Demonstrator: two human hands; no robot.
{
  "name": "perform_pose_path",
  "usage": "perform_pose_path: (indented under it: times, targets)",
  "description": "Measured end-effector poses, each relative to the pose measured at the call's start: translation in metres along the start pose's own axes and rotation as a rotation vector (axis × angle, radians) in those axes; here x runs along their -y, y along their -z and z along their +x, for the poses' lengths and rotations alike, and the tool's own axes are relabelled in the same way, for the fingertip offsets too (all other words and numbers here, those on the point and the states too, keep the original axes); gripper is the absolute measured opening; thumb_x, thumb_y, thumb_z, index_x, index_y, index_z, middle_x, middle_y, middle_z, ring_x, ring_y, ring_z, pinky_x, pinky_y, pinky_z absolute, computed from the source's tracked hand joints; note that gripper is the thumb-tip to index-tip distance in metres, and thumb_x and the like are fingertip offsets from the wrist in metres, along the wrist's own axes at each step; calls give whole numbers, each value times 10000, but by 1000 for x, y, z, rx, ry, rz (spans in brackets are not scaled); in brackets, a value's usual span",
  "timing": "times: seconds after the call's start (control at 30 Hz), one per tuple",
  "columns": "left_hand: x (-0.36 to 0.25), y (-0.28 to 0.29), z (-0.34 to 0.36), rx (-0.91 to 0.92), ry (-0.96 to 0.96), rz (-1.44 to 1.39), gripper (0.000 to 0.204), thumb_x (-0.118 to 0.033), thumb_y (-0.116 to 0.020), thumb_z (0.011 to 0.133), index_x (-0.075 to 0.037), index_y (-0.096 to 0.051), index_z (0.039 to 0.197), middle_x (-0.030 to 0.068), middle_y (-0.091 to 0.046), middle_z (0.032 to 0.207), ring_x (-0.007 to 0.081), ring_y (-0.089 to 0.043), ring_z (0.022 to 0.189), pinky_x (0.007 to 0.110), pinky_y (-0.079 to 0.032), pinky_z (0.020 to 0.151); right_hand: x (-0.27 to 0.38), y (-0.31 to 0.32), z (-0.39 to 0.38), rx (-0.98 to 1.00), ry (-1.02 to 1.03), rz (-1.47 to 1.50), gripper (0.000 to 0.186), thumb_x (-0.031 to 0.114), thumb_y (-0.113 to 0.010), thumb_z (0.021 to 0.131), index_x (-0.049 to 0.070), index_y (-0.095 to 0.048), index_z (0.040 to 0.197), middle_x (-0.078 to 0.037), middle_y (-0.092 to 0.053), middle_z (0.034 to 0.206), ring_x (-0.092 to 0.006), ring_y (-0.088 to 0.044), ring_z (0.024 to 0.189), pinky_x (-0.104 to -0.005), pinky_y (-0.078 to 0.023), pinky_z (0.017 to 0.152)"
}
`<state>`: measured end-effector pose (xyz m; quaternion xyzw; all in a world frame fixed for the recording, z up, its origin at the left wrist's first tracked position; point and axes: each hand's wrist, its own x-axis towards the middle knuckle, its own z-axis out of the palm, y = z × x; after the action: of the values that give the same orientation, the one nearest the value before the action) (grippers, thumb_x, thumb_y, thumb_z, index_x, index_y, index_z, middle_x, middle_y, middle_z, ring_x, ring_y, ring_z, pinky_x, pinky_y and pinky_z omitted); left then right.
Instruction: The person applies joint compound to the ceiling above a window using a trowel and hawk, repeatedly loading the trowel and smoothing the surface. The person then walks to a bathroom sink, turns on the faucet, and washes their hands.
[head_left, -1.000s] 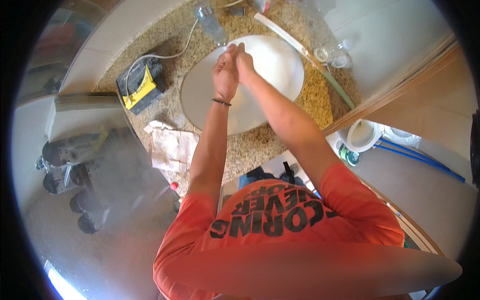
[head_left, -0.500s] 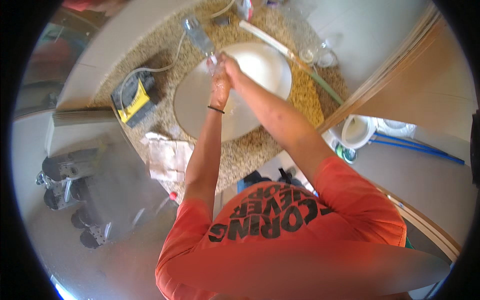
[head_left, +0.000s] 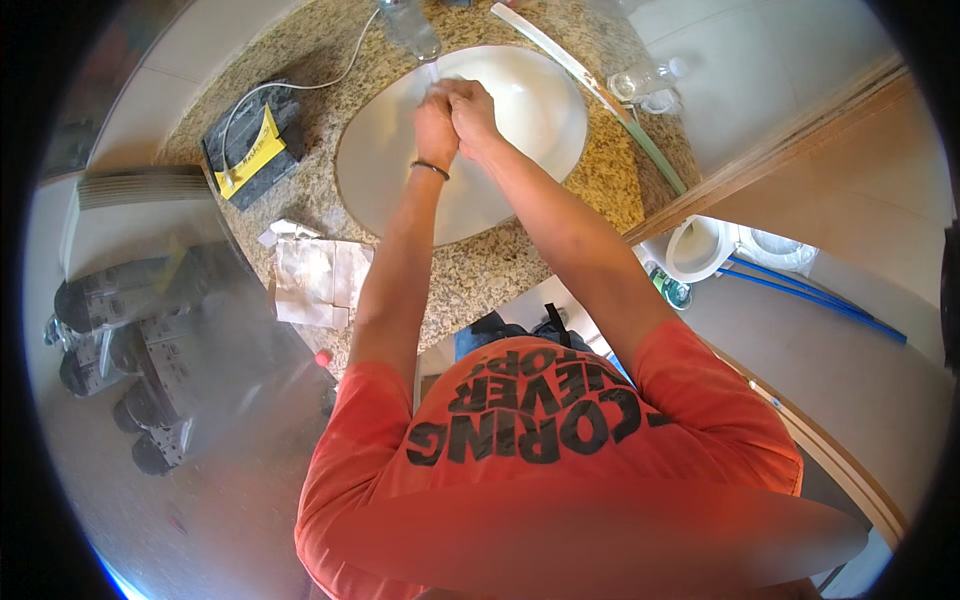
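Observation:
Over the oval white sink [head_left: 385, 190], my left hand [head_left: 435, 128] and my right hand [head_left: 474, 108] are pressed together, their fingers curled around each other. The right hand laps over the left, which hides part of the left fingers. Blur makes single fingers hard to separate. A thin stream of water falls just beyond them from a shiny grey tap [head_left: 412, 32] at the sink's far edge. No object shows in either hand. A dark band [head_left: 430, 170] circles my left wrist.
On the speckled counter [head_left: 480, 285] lie a dark slab [head_left: 222, 132] with a yellow note, a white cable, wrinkled pale paper [head_left: 318, 280] and a long strip [head_left: 550, 48]. A clear bottle [head_left: 642, 80] lies at the right. A wooden panel [head_left: 780, 150] borders the right side.
My hands have drawn closer to me, from right at the tap's mouth to just short of the water stream. The right hand now covers more of the left. The whole view has shifted slightly.

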<state>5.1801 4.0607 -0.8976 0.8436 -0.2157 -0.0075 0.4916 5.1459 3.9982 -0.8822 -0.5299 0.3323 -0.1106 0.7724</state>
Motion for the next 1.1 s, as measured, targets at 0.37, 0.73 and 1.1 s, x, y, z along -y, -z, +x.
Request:
perform_pose_path:
  times: [0.37,0.73,1.1]
  targets:
    - [37,1,55,155,309,-576,302,-240,-578,977,-22,-744,1104,100,-770,1007,183,-731,894,330,-575,798,0,-16,-13,81,-180,319,262,250,-424,1090,65,-594,1162,-80,-649,1051,-198,-638,882,-375,-536,774]
    - [-143,47,-88,357,-227,-328,445,-303,-360,1089,-41,-655,1296,119,-538,1481,313,-316,1491,464,-128,1244,-31,6,68,38,-308,328,188,255,-469,1037,83,-541,1063,-67,-603,890,-258,-592,737,-390,-522,670]
    - [-9,6,0,104,529,-1131,385,-234,-422,1068,27,-501,1341,146,-623,1253,288,-544,1264,419,-403,1131,-9,6,-4,45,-21,-195,543,194,-618,1001,-85,-409,1416,-226,-635,1251,-270,-665,1062,-381,-556,852]
